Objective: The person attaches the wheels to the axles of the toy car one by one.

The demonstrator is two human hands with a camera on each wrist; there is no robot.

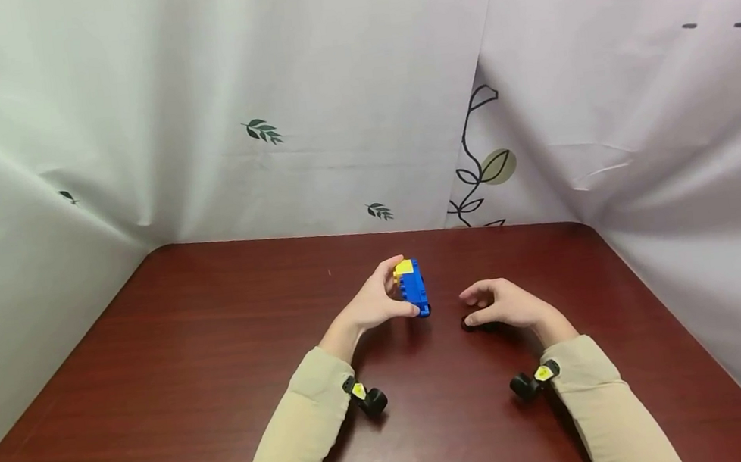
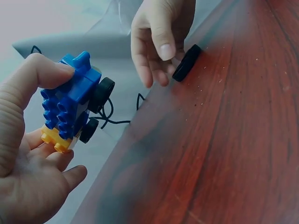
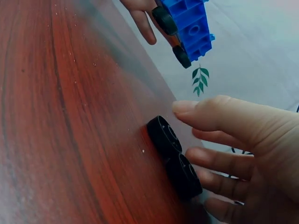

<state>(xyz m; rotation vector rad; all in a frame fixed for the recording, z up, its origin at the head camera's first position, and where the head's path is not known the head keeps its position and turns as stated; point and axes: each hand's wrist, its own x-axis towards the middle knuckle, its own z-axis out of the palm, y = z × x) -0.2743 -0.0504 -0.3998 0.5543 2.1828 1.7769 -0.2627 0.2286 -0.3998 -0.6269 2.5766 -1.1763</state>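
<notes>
My left hand [image 1: 373,303] holds a toy block car [image 1: 413,292] above the table, between thumb and fingers. The car has a blue studded body, with a yellow brick [image 2: 57,139] at one end. Two black wheels show along one side in the left wrist view, and its hollow blue underside [image 3: 192,29] faces the right wrist camera. Two loose black wheels, a first wheel [image 3: 161,137] and a second wheel [image 3: 183,177], stand on edge side by side on the table. Beside them is my right hand [image 1: 515,306], fingers loosely bent; whether a fingertip touches a wheel I cannot tell.
The dark red-brown wooden table [image 1: 218,340] spreads under both arms. White fabric [image 1: 328,98] printed with leaves hangs behind it and along both sides. Each sleeve cuff carries a small black camera, a left one [image 1: 373,401] and a right one [image 1: 524,386].
</notes>
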